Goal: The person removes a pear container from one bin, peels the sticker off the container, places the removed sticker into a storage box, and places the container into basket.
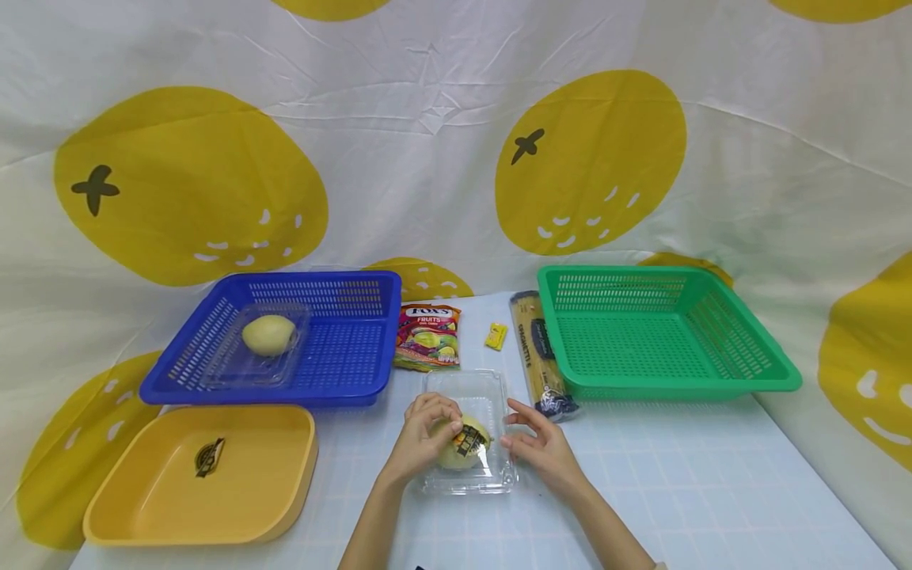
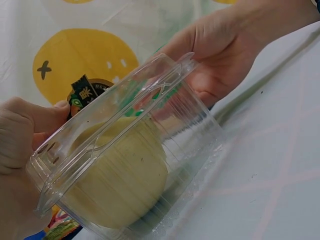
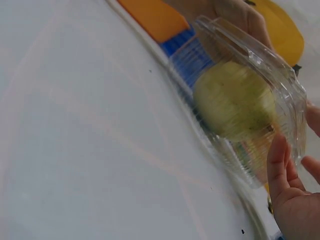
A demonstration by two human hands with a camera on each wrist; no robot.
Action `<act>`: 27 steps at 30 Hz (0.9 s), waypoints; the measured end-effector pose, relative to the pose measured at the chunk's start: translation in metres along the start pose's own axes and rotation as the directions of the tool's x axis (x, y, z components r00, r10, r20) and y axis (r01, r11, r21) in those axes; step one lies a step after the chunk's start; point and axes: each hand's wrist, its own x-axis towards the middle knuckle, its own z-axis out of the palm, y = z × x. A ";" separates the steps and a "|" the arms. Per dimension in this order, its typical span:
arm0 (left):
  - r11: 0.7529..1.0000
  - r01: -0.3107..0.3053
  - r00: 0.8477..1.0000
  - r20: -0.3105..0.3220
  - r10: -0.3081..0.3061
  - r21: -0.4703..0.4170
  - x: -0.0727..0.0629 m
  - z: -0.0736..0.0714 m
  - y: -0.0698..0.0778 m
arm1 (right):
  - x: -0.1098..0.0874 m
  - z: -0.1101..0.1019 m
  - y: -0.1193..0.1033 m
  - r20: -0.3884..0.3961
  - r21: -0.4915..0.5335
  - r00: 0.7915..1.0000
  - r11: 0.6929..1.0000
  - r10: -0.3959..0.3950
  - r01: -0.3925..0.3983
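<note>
A pale yellow-green round fruit sits inside a clear plastic clamshell box, whose lid is down. My left hand pinches the edge of a black round sticker with a dangling tab, just above the lid. At the box's right side is my right hand; its fingers are loosely extended and touch or nearly touch the clear wall. In the left wrist view, the right hand's palm shows behind the box's far end.
A blue basket at back left holds another boxed pale fruit. In front of it stands a yellow basin bearing a similar sticker. A candy bag, small yellow packet, spaghetti pack and green basket lie beyond.
</note>
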 end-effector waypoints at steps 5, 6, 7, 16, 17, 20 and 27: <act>1.000 0.001 1.000 0.000 -0.001 -0.016 0.000 -0.001 0.000 | 0.001 0.000 0.000 -0.010 -0.008 1.000 1.000 0.010 -0.010; 1.000 0.004 1.000 0.000 -0.004 -0.020 0.000 -0.001 0.000 | 0.001 0.000 0.000 -0.012 -0.008 1.000 1.000 0.014 -0.014; 1.000 0.007 1.000 -0.001 -0.007 -0.026 0.000 -0.001 0.000 | 0.001 0.000 0.000 -0.013 -0.010 1.000 1.000 0.016 -0.017; 0.998 0.039 0.999 0.005 -0.039 -0.050 -0.001 -0.002 0.000 | 0.000 0.000 0.000 -0.023 -0.020 0.999 0.999 0.035 -0.035; 0.998 0.044 0.999 0.006 -0.043 -0.050 -0.002 -0.002 -0.001 | 0.000 0.000 0.000 -0.026 -0.018 0.999 0.999 0.037 -0.037; 0.997 0.050 0.999 0.008 -0.050 -0.053 -0.002 -0.003 -0.001 | 0.001 0.000 0.000 -0.029 -0.018 0.999 0.999 0.038 -0.038; 0.996 0.055 0.998 0.011 -0.054 -0.064 -0.002 -0.004 0.000 | 0.001 0.001 -0.001 -0.032 -0.028 0.999 0.999 0.044 -0.045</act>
